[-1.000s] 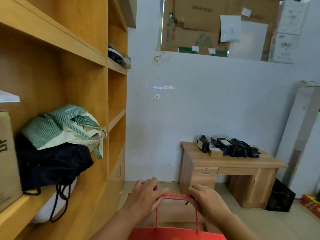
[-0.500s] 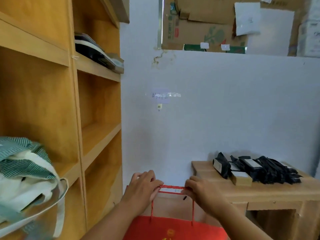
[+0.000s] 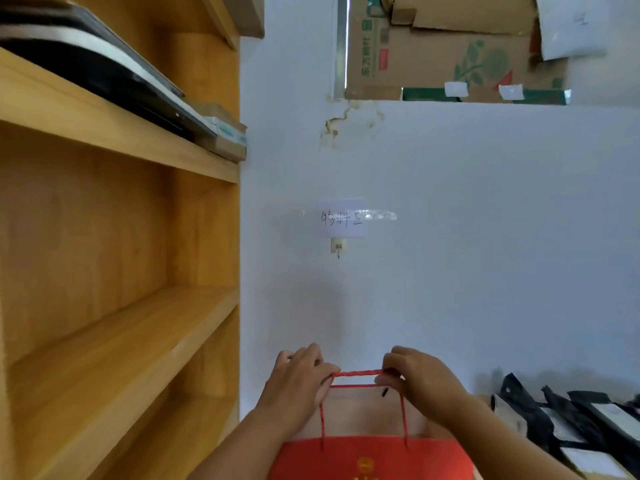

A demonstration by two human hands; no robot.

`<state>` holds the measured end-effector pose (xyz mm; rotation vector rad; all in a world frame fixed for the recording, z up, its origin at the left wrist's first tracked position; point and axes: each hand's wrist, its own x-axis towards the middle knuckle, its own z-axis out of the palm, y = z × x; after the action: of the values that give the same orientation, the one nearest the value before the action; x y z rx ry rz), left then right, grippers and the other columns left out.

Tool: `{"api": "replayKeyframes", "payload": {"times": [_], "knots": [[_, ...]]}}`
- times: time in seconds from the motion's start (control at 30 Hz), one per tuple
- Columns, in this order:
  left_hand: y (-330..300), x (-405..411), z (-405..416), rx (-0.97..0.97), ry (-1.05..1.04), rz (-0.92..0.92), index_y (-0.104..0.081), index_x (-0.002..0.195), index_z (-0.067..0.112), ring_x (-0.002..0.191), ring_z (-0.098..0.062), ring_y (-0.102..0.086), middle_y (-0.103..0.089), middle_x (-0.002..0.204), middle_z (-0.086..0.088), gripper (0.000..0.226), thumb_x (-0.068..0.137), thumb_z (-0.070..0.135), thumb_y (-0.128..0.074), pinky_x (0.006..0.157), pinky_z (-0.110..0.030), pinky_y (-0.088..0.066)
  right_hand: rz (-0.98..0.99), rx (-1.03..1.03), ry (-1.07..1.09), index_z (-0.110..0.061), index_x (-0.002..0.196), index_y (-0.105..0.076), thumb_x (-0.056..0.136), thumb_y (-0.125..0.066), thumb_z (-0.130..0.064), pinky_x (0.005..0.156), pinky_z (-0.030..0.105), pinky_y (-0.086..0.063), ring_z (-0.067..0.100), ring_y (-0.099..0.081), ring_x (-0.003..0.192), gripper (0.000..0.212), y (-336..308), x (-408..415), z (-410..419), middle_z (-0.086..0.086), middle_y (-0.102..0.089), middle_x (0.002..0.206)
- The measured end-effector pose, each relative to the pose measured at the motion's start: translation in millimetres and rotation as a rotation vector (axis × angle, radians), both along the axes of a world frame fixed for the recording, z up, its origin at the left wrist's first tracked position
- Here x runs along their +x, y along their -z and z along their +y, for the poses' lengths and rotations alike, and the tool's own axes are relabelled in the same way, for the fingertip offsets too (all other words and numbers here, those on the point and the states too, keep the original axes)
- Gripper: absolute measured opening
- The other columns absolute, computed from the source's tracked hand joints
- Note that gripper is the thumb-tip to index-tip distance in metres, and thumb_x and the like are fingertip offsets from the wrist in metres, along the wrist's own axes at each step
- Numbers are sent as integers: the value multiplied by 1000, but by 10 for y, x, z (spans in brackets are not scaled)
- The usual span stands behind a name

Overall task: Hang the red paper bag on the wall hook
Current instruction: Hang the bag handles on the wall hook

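Note:
The red paper bag (image 3: 374, 459) hangs at the bottom centre, its top edge and a gold emblem showing. Its red rope handles (image 3: 356, 374) are stretched level between my hands. My left hand (image 3: 298, 386) pinches the left end and my right hand (image 3: 420, 384) pinches the right end. The small wall hook (image 3: 338, 247) sits on the white wall directly above the handles, well clear of them, just under a taped paper label (image 3: 343, 219) with handwriting.
A tall wooden shelving unit (image 3: 138, 306) fills the left side, close to the hook, with flat items on an upper shelf. Black packets (image 3: 568, 420) lie on a desk at the lower right. Cardboard boxes (image 3: 443, 46) show in an opening above.
The view has closed in on the wall and tilted up, so the hook is larger and nearer. My hands still hold the handles stretched, now raised higher towards the hook.

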<state>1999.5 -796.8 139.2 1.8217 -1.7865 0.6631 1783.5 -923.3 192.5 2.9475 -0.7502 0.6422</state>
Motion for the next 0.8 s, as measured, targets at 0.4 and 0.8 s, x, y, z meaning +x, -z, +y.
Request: {"api": "replayKeyframes", "payload": {"times": [0.4,0.8], "knots": [[-254,1779,-2053,-18,-9,7,-64,126,31,88,-16,-51,-51,98,1,27,100,25,-62,83,-33,-42,5,24,46,-21,87,-67,94,-64,-44,69,30,-52,11,-58,74,23,-240,1803,-1999,-7,-63,84],[-680,2813,-3847,-100,-49,-56,-68,121,31,81,-14,-52,-55,94,1,24,98,25,-65,82,-38,-49,-164,105,1,-28,71,-59,91,-69,-42,59,21,-43,9,-57,68,27,-460,2985,-3999,-10,-60,75]]}}
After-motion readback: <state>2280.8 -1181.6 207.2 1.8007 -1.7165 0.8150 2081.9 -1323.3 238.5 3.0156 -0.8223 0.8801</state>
